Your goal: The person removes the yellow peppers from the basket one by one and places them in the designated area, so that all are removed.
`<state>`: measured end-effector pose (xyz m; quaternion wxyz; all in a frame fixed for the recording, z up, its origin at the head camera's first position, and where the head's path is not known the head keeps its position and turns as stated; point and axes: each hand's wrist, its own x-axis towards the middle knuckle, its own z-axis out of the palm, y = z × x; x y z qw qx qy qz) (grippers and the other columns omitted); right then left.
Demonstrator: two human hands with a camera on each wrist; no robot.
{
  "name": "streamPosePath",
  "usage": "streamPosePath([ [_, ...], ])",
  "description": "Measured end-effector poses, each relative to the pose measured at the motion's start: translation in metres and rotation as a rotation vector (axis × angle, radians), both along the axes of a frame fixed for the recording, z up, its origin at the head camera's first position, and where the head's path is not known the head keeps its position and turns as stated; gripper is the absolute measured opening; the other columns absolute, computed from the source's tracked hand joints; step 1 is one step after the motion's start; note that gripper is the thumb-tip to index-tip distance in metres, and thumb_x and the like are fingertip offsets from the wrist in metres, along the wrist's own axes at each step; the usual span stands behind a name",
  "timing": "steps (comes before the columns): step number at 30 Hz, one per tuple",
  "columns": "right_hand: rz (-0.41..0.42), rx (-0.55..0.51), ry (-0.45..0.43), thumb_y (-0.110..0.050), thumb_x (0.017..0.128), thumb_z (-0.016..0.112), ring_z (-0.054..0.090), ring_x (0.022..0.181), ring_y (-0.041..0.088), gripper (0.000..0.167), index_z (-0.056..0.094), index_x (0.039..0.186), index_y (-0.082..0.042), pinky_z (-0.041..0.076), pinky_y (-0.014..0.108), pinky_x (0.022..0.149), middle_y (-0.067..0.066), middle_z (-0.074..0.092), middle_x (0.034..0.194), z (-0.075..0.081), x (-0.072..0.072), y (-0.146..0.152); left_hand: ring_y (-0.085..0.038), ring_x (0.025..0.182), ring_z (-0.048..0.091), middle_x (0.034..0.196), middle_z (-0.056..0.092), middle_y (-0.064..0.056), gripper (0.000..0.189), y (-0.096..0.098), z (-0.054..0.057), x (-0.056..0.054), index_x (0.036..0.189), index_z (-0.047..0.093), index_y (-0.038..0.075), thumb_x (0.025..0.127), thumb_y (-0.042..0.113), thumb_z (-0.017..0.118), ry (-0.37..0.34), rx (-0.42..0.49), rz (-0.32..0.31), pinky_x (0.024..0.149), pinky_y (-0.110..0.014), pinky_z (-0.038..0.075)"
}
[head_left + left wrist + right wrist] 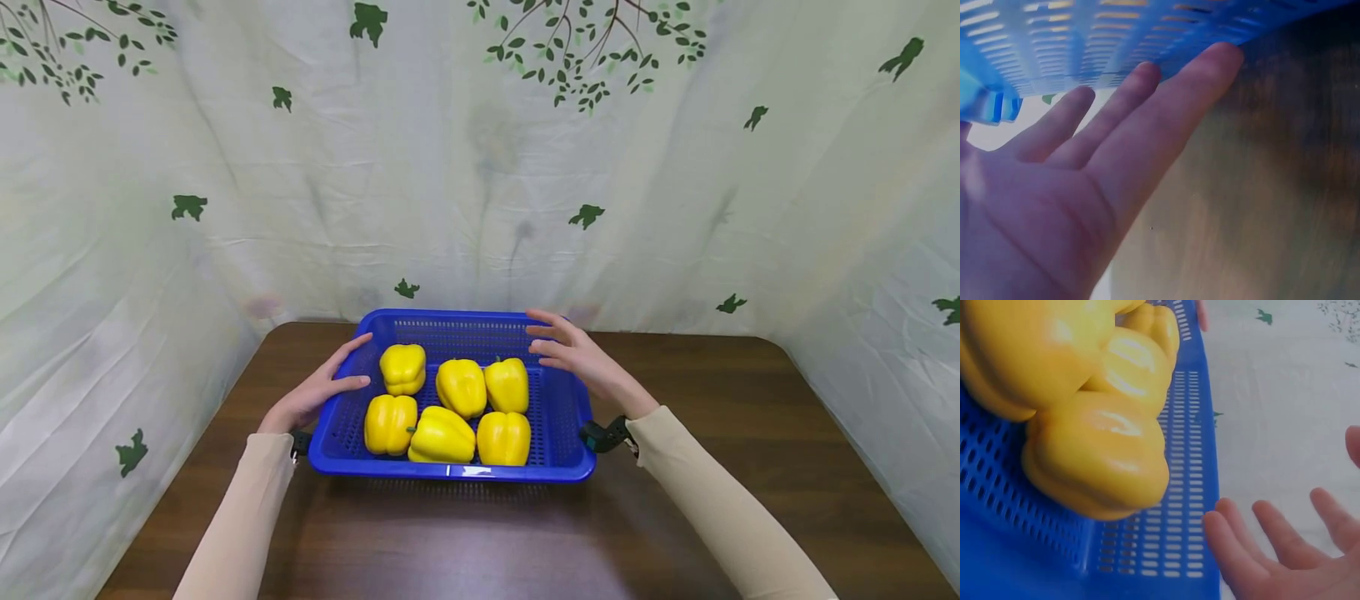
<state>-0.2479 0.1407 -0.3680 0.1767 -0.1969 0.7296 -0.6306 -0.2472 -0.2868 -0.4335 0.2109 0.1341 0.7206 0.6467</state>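
Observation:
Several yellow bell peppers (461,389) lie in a blue slotted plastic basket (450,472) on the wooden table. At the basket's left side is my left hand (318,392), its thumb over the rim. The left wrist view shows that hand's straight fingers (1141,137) at the outside of the slotted wall; whether they bear any weight is unclear. My right hand (585,358) hovers over the basket's right rim with fingers spread, holding nothing. In the right wrist view its fingertips are close to the rim, beside a glossy pepper (1097,456).
The dark wooden table (720,433) extends to both sides and in front of the basket. A pale cloth curtain (450,167) printed with leaves and branches hangs behind and along the sides. Black bands (606,435) sit on both wrists.

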Motion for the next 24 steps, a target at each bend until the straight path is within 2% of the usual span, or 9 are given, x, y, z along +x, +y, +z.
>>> streamPosePath([
  [8, 0.007, 0.011, -0.101, -0.018, 0.098, 0.051, 0.033, 0.131, 0.044, 0.060, 0.023, 0.151, -0.011, 0.025, 0.055, 0.106, 0.023, 0.026, 0.150, -0.008, -0.005, -0.009, -0.052, 0.124, 0.035, 0.154, 0.006, -0.021, 0.074, 0.003, -0.005, 0.002, 0.154, 0.010, 0.029, 0.096, 0.011, 0.052, 0.012, 0.020, 0.006, 0.084, -0.056, 0.047],
  [14, -0.014, 0.047, -0.132, -0.016, 0.099, 0.049, 0.033, 0.132, 0.040, 0.057, 0.027, 0.151, -0.014, 0.027, 0.054, 0.106, 0.021, 0.027, 0.150, -0.012, -0.008, -0.017, -0.055, 0.127, 0.029, 0.155, 0.003, -0.020, 0.075, 0.004, -0.005, 0.004, 0.153, 0.010, 0.029, 0.095, 0.011, 0.053, 0.025, 0.016, 0.015, 0.085, -0.058, 0.046],
  [18, -0.029, 0.076, -0.157, -0.015, 0.099, 0.048, 0.031, 0.134, 0.036, 0.054, 0.030, 0.150, -0.016, 0.025, 0.056, 0.106, 0.019, 0.027, 0.151, -0.015, -0.009, -0.022, -0.055, 0.126, 0.029, 0.155, 0.003, -0.019, 0.074, 0.004, -0.004, 0.005, 0.153, 0.012, 0.030, 0.094, 0.012, 0.054, 0.020, 0.009, 0.030, 0.085, -0.058, 0.045],
  [24, -0.022, 0.111, -0.191, -0.014, 0.099, 0.046, 0.024, 0.137, 0.036, 0.052, 0.033, 0.149, -0.011, 0.020, 0.061, 0.105, 0.020, 0.020, 0.153, -0.023, -0.011, -0.028, -0.055, 0.125, 0.032, 0.154, 0.004, -0.018, 0.071, 0.005, -0.005, 0.006, 0.151, 0.014, 0.030, 0.094, 0.012, 0.052, 0.015, -0.003, 0.052, 0.084, -0.058, 0.046],
])
